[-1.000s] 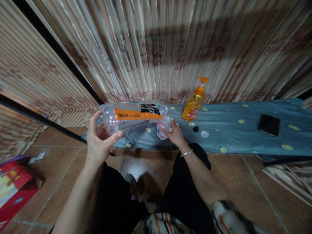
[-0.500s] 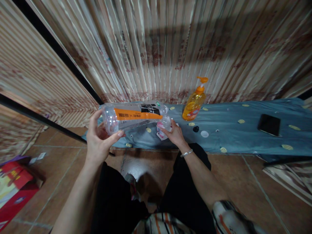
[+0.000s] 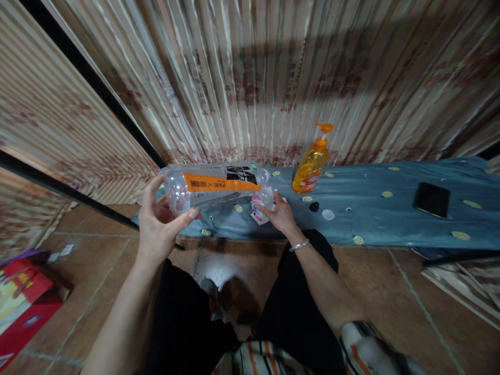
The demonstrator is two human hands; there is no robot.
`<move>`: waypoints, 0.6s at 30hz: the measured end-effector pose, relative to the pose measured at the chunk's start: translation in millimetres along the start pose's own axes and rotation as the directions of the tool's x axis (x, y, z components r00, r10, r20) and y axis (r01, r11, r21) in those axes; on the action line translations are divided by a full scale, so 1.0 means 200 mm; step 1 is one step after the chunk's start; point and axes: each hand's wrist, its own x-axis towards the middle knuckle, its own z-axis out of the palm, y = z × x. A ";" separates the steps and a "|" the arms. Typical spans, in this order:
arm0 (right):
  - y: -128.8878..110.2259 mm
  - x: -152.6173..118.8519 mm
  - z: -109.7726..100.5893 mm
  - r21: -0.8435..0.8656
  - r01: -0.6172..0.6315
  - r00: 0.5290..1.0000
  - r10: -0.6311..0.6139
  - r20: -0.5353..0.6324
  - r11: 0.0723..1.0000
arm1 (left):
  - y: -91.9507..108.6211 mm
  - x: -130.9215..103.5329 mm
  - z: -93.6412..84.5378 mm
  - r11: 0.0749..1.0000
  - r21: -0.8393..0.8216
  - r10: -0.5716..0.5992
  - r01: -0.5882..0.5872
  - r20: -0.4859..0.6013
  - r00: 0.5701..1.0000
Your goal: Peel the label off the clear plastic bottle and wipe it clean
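My left hand (image 3: 159, 226) grips the base end of a large clear plastic bottle (image 3: 213, 185) with an orange, grey and black label. The bottle lies nearly level in the air, its neck pointing right and slightly down. At its mouth, my right hand (image 3: 279, 212) has its fingers closed around a small clear bottle (image 3: 264, 197) with pink markings; the fingers cover part of it. The two bottle openings meet or nearly meet; whether liquid passes between them I cannot tell. Just right of my right hand lie a black cap (image 3: 314, 207) and a white round lid (image 3: 328, 214).
An orange pump bottle (image 3: 311, 169) stands on the blue cloth (image 3: 375, 219) that covers a low bench. Farther right lies a black phone-like slab (image 3: 432, 199). Behind hangs a striped curtain (image 3: 253, 78). A red box (image 3: 35, 307) sits on the tiled floor at the left.
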 end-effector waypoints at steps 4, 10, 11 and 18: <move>0.00 0.00 0.00 -0.007 0.002 1.000 -0.002 -0.004 1.000 | 0.00 0.00 0.00 0.999 -0.020 -0.026 0.026 -0.015 1.000; 0.02 0.00 0.01 -0.004 0.013 1.000 -0.013 -0.006 1.000 | -0.02 0.00 -0.01 1.000 -0.018 -0.018 0.018 -0.002 1.000; 0.02 0.00 0.01 0.000 0.012 1.000 -0.012 -0.005 1.000 | -0.02 0.00 -0.01 1.000 -0.011 -0.013 0.014 0.010 1.000; 0.02 0.00 0.01 0.013 0.009 1.000 -0.009 -0.010 1.000 | -0.02 0.00 -0.01 1.000 0.018 -0.003 0.003 0.037 0.999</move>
